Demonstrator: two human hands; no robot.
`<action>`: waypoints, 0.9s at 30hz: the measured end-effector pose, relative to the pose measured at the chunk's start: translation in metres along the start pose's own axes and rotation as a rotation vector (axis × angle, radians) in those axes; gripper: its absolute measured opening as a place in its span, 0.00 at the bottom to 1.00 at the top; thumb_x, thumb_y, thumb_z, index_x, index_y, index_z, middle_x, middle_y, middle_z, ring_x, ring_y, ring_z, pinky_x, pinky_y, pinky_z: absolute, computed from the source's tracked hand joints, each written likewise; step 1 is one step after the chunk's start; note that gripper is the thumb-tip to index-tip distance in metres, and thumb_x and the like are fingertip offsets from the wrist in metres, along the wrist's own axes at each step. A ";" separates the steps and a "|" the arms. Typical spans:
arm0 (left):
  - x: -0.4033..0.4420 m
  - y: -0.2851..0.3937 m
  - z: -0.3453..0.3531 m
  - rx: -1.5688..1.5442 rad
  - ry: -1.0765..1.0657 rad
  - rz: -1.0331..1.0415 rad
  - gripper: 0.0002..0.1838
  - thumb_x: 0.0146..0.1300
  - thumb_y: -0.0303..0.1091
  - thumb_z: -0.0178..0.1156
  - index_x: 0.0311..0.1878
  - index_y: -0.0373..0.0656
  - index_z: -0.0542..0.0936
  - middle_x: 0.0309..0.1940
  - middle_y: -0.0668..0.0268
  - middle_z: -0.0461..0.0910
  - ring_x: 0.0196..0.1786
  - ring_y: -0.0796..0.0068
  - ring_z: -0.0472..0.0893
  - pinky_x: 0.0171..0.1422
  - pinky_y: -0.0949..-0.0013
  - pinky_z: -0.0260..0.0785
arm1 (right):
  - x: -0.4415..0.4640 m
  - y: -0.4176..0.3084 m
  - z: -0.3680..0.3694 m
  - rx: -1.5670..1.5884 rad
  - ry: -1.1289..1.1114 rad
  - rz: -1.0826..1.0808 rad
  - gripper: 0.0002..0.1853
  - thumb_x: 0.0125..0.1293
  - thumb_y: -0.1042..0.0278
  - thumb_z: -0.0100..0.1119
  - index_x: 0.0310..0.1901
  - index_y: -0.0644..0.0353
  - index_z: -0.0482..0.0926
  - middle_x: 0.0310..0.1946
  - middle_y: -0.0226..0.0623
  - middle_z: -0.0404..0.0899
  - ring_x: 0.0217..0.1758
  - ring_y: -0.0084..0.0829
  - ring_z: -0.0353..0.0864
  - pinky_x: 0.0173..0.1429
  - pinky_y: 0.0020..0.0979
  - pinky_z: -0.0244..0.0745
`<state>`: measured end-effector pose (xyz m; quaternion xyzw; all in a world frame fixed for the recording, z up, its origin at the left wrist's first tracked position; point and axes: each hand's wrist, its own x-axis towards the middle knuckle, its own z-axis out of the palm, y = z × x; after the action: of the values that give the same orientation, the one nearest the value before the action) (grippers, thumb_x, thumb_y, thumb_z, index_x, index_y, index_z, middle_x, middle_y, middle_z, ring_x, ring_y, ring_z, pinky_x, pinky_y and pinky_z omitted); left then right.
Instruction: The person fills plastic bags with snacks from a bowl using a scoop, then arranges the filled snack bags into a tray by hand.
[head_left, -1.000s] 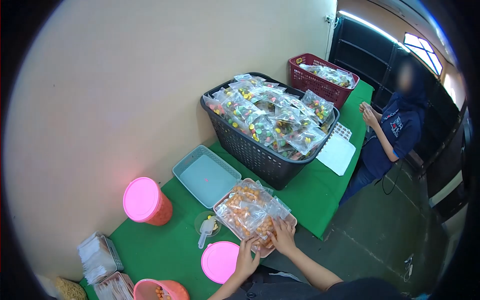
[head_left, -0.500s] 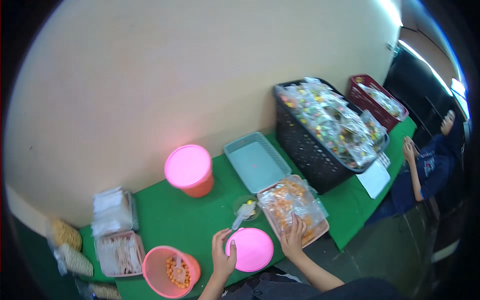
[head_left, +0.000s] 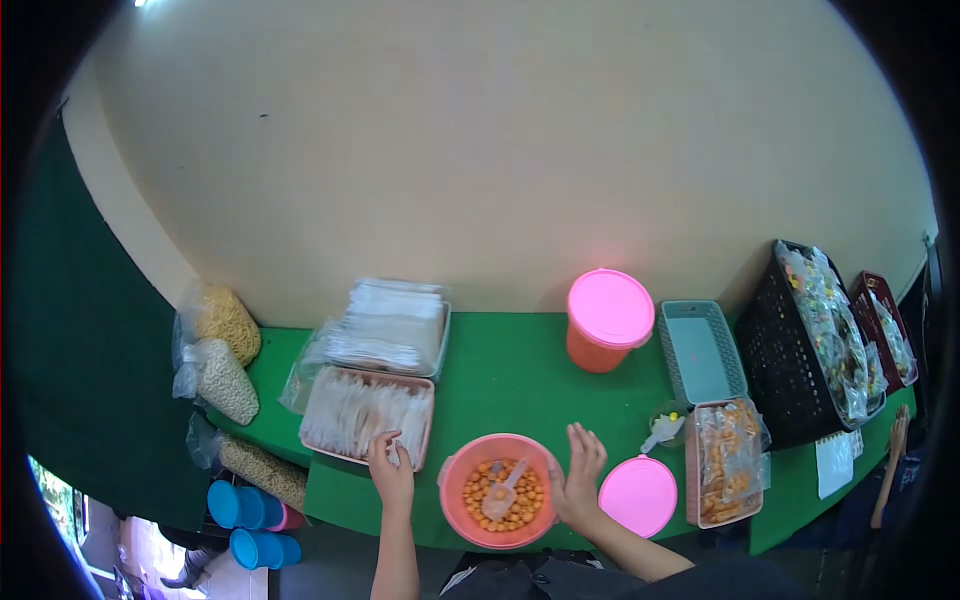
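Observation:
My left hand is at the front edge of a pink tray filled with clear plastic bags. Its thumb and forefinger are a little apart over the nearest bags. My right hand is open, fingers stretched upward, beside the right rim of a pink bucket. Small round orange snacks lie inside that bucket, with a clear plastic scoop resting on them. To the right of my right hand lies a round pink lid.
Beyond stand a pink-lidded bucket, a grey-green basket and stacked white bags. At right are a tray of bagged orange snacks and a black basket of packets. Large snack sacks sit left. A person's arm shows far right.
The view has swung left. My left hand has moved from beside the pink lid to the tray of plastic bags. My right hand has left the bagged orange snacks for the bucket's side.

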<state>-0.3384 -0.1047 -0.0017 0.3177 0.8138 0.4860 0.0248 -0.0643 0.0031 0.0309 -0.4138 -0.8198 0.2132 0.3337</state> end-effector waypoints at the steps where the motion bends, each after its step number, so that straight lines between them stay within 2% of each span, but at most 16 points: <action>1: 0.007 -0.026 -0.003 0.070 -0.015 0.045 0.12 0.57 0.24 0.53 0.46 0.37 0.76 0.42 0.57 0.76 0.49 0.57 0.74 0.55 0.60 0.65 | 0.007 -0.016 0.014 0.024 -0.018 -0.050 0.30 0.66 0.64 0.50 0.67 0.64 0.55 0.66 0.51 0.53 0.68 0.53 0.48 0.70 0.51 0.44; 4: 0.022 -0.083 0.000 0.190 -0.052 0.172 0.14 0.57 0.24 0.54 0.48 0.38 0.75 0.44 0.55 0.76 0.49 0.55 0.74 0.56 0.58 0.65 | 0.023 -0.057 0.052 0.065 -0.046 -0.131 0.28 0.66 0.62 0.52 0.65 0.61 0.60 0.65 0.50 0.55 0.67 0.53 0.50 0.69 0.51 0.46; 6: 0.030 -0.107 0.001 0.224 -0.075 0.120 0.17 0.56 0.25 0.56 0.51 0.39 0.74 0.47 0.56 0.76 0.52 0.54 0.73 0.58 0.55 0.63 | 0.029 -0.085 0.070 0.103 -0.099 -0.183 0.28 0.64 0.64 0.52 0.65 0.61 0.60 0.63 0.50 0.58 0.65 0.52 0.53 0.69 0.50 0.48; 10: 0.041 -0.120 -0.004 0.408 -0.114 0.111 0.23 0.54 0.30 0.60 0.55 0.41 0.73 0.52 0.57 0.75 0.57 0.53 0.69 0.62 0.51 0.57 | 0.051 -0.122 0.141 0.154 -0.116 -0.280 0.26 0.63 0.66 0.53 0.62 0.61 0.64 0.60 0.49 0.63 0.63 0.50 0.58 0.67 0.49 0.53; 12: 0.047 -0.121 -0.009 0.486 -0.097 0.125 0.25 0.53 0.31 0.62 0.57 0.42 0.72 0.54 0.58 0.75 0.59 0.52 0.68 0.64 0.50 0.55 | 0.068 -0.131 0.189 0.179 -0.312 -0.393 0.25 0.60 0.69 0.54 0.60 0.62 0.66 0.57 0.48 0.66 0.61 0.48 0.63 0.65 0.47 0.58; 13: 0.048 -0.127 -0.011 0.576 -0.088 0.162 0.28 0.52 0.32 0.63 0.58 0.43 0.71 0.56 0.59 0.73 0.61 0.52 0.67 0.66 0.51 0.54 | 0.070 -0.131 0.208 0.183 -0.305 -0.400 0.25 0.60 0.69 0.54 0.60 0.62 0.66 0.57 0.48 0.66 0.61 0.48 0.63 0.65 0.47 0.58; 15: 0.057 -0.145 -0.012 0.649 -0.089 0.173 0.38 0.47 0.32 0.68 0.64 0.46 0.66 0.63 0.63 0.68 0.65 0.52 0.63 0.70 0.53 0.51 | 0.074 -0.126 0.245 0.054 -0.582 -0.326 0.25 0.58 0.73 0.53 0.60 0.62 0.67 0.59 0.48 0.66 0.63 0.48 0.63 0.63 0.47 0.61; 16: 0.062 -0.141 -0.016 0.646 -0.081 0.173 0.38 0.47 0.32 0.68 0.64 0.46 0.66 0.63 0.63 0.68 0.65 0.52 0.63 0.70 0.53 0.51 | 0.078 -0.123 0.258 0.052 -0.579 -0.335 0.25 0.58 0.73 0.53 0.60 0.62 0.67 0.59 0.48 0.66 0.63 0.48 0.63 0.63 0.47 0.61; 18: 0.062 -0.136 -0.027 0.554 -0.101 0.134 0.44 0.43 0.32 0.70 0.66 0.46 0.62 0.65 0.62 0.66 0.66 0.51 0.62 0.70 0.52 0.51 | 0.079 -0.117 0.283 -0.172 -0.631 -0.651 0.26 0.58 0.73 0.51 0.60 0.61 0.67 0.62 0.47 0.64 0.66 0.46 0.62 0.63 0.47 0.61; 19: 0.062 -0.138 -0.031 0.559 -0.096 0.133 0.44 0.43 0.32 0.70 0.66 0.46 0.62 0.65 0.62 0.66 0.66 0.51 0.62 0.70 0.52 0.51 | 0.081 -0.117 0.295 -0.237 -0.617 -0.731 0.25 0.58 0.71 0.50 0.60 0.60 0.68 0.63 0.45 0.64 0.68 0.44 0.60 0.63 0.46 0.62; 20: 0.065 -0.139 -0.035 0.520 -0.125 0.141 0.46 0.42 0.32 0.71 0.67 0.46 0.60 0.65 0.61 0.65 0.67 0.51 0.61 0.70 0.52 0.51 | 0.084 -0.118 0.307 -0.232 -0.610 -0.740 0.25 0.58 0.71 0.50 0.60 0.60 0.68 0.63 0.45 0.64 0.68 0.44 0.60 0.63 0.46 0.62; 22: 0.070 -0.148 -0.043 0.487 -0.144 0.148 0.49 0.40 0.33 0.71 0.69 0.45 0.58 0.66 0.60 0.64 0.67 0.50 0.61 0.70 0.52 0.51 | 0.091 -0.129 0.320 -0.378 -0.863 -0.698 0.24 0.59 0.69 0.50 0.59 0.60 0.70 0.64 0.45 0.64 0.68 0.41 0.62 0.63 0.42 0.62; 23: 0.072 -0.153 -0.045 0.458 -0.155 0.184 0.50 0.41 0.33 0.71 0.69 0.44 0.57 0.66 0.59 0.64 0.67 0.49 0.60 0.70 0.51 0.51 | 0.094 -0.133 0.326 -0.376 -0.860 -0.705 0.24 0.59 0.69 0.50 0.59 0.60 0.70 0.64 0.45 0.64 0.68 0.41 0.62 0.63 0.42 0.62; 25: 0.077 -0.147 -0.051 0.429 -0.165 0.219 0.50 0.41 0.34 0.72 0.69 0.43 0.56 0.66 0.58 0.63 0.67 0.49 0.60 0.70 0.51 0.50 | 0.104 -0.141 0.329 -0.674 -1.046 -0.842 0.21 0.59 0.67 0.50 0.56 0.58 0.73 0.58 0.41 0.71 0.62 0.38 0.68 0.60 0.38 0.64; 26: 0.077 -0.143 -0.053 0.420 -0.192 0.152 0.49 0.43 0.35 0.70 0.69 0.42 0.56 0.66 0.57 0.63 0.67 0.48 0.59 0.70 0.51 0.49 | 0.106 -0.142 0.327 -0.675 -1.047 -0.844 0.21 0.59 0.67 0.50 0.56 0.58 0.73 0.58 0.41 0.71 0.62 0.38 0.68 0.60 0.38 0.64; 27: 0.075 -0.139 -0.055 0.410 -0.221 0.084 0.48 0.46 0.37 0.69 0.69 0.41 0.55 0.67 0.56 0.62 0.68 0.48 0.58 0.71 0.51 0.48 | 0.106 -0.136 0.330 -0.636 -0.945 -0.910 0.21 0.59 0.67 0.50 0.56 0.57 0.72 0.52 0.38 0.74 0.58 0.36 0.71 0.59 0.38 0.64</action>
<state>-0.4859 -0.1521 -0.0650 0.4011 0.8738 0.2736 0.0284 -0.4220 -0.0113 -0.0716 0.0273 -0.9895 -0.0394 -0.1366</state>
